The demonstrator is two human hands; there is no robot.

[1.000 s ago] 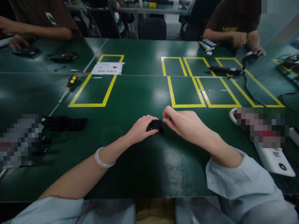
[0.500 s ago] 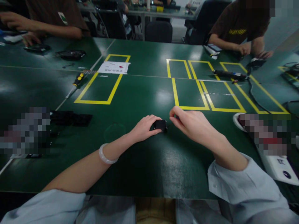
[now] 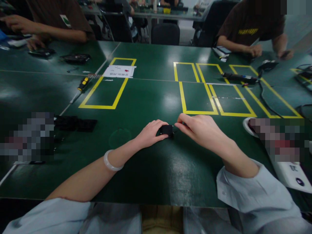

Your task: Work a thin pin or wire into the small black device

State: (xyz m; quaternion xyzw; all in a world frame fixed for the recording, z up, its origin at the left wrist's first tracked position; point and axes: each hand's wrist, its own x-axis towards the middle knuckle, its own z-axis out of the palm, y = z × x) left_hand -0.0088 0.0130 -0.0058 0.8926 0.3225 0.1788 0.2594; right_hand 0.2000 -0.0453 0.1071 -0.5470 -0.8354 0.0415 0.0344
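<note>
A small black box-shaped part (image 3: 166, 130) rests on the green table (image 3: 146, 169) in front of me. My left hand (image 3: 151, 133) wraps round its left side and holds it down; a white bangle (image 3: 110, 161) circles that wrist. My right hand (image 3: 198, 129) comes in from the right with thumb and forefinger pinched together at the part's right edge. What sits in that pinch is too small to make out.
Flat black parts (image 3: 75, 123) lie to the left. A yellow-handled screwdriver (image 3: 81, 85) and a white paper (image 3: 119, 71) lie by yellow tape rectangles (image 3: 197, 97). A white device (image 3: 291, 174) sits at right. A cabled tool (image 3: 237, 77) lies far right. Other people work across the table.
My right hand's pinched fingertips drew slightly away from the black part, then came back to its right edge. The view shifted a little. My left hand kept its hold.
</note>
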